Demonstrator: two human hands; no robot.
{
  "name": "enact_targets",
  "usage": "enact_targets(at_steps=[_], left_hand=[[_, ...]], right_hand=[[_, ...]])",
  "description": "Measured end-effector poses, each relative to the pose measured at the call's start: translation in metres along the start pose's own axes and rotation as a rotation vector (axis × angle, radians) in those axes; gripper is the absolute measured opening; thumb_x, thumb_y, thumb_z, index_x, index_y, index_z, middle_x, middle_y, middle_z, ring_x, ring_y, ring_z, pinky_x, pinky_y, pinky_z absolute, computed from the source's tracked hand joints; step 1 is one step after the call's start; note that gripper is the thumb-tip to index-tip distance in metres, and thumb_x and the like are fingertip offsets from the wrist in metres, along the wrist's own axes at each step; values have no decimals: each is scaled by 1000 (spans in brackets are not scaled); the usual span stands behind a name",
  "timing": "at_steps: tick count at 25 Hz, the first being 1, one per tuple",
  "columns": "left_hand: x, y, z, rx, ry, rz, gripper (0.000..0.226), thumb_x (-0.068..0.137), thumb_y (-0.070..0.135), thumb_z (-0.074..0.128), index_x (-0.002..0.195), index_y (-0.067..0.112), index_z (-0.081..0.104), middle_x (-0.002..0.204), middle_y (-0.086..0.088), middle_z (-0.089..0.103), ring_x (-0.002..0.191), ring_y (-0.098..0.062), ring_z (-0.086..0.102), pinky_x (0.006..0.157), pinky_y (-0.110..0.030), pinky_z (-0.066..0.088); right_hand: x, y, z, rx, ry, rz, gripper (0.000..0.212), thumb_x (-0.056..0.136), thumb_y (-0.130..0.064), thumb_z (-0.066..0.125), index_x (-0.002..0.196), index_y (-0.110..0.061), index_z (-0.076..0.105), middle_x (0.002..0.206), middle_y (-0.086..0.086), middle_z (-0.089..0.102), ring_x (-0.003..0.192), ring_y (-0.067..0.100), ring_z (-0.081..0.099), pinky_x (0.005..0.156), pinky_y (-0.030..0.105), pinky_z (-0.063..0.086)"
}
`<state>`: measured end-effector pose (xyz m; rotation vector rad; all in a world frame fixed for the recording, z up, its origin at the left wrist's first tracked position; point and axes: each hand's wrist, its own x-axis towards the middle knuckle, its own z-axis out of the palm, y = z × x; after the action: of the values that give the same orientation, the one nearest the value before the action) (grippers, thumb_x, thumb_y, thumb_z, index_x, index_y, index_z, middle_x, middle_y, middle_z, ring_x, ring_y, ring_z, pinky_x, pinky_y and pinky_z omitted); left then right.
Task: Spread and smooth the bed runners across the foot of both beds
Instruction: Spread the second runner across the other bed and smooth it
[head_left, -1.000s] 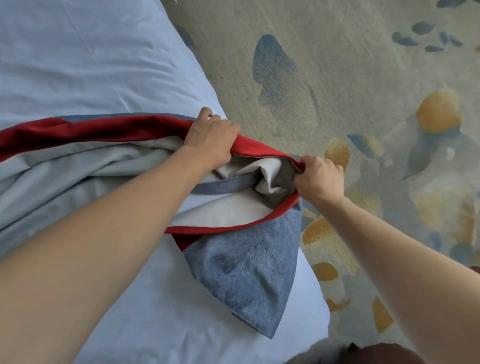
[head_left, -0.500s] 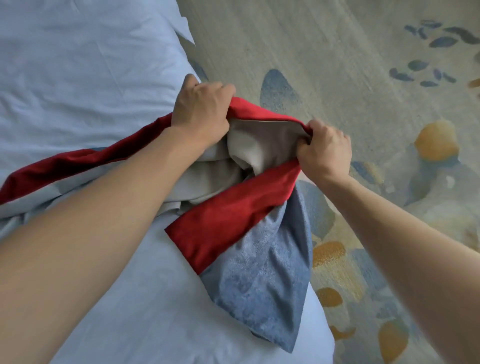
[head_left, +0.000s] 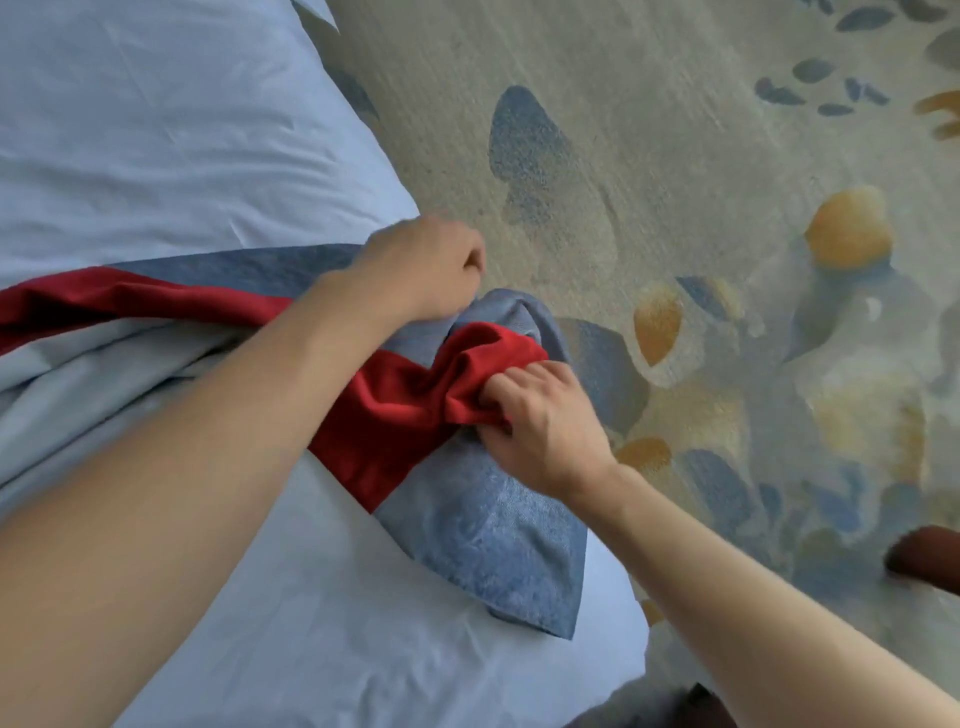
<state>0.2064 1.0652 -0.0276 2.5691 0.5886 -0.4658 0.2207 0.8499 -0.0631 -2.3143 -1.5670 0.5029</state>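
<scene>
The bed (head_left: 322, 649), covered in pale blue sheeting, is filling the near left. The runner (head_left: 483, 525), blue with a red band, is lying bunched across the bed's edge, one corner folded onto the sheet. The right hand (head_left: 540, 421) is clenching a red fold. The left hand (head_left: 426, 265) is fisted on the runner's far edge. Beyond, patterned carpet (head_left: 675, 156) is covering the floor.

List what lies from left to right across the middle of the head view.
Crumpled red-and-blue fabric bed runner on the pale blue sheeted bed → left hand → right hand → beige carpet with blue and orange blotches.
</scene>
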Motion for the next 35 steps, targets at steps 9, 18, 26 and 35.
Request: enact_targets(at_steps=[9, 18, 26, 35], left_hand=[[37, 28, 88, 579, -196, -2, 30, 90, 34, 56, 115, 19, 63, 119, -6, 66, 117, -24, 56, 106, -37, 25], [22, 11, 73, 503, 107, 141, 14, 89, 29, 61, 102, 26, 64, 101, 2, 69, 105, -21, 57, 96, -37, 30], [13, -19, 22, 408, 496, 51, 5, 88, 18, 53, 89, 18, 58, 85, -6, 65, 88, -31, 56, 84, -44, 34], [-12, -44, 40, 333, 413, -98, 39, 83, 46, 61, 112, 20, 61, 110, -3, 64, 108, -26, 55, 95, -42, 30]], right_hand=[[-29, 63, 40, 98, -175, 873, 40, 91, -42, 53, 123, -19, 58, 119, 5, 67, 115, 31, 58, 96, 45, 42], [-33, 63, 69, 172, -298, 1080, 41, 83, -50, 55, 102, -14, 60, 109, 13, 66, 105, 36, 62, 95, 47, 45], [37, 92, 4, 37, 208, 840, 10, 84, -26, 57, 88, -18, 63, 91, 12, 69, 93, 35, 61, 86, 44, 42], [77, 39, 5, 207, 133, 611, 47, 84, -56, 55, 120, -27, 62, 114, 0, 68, 111, 26, 60, 99, 44, 44]])
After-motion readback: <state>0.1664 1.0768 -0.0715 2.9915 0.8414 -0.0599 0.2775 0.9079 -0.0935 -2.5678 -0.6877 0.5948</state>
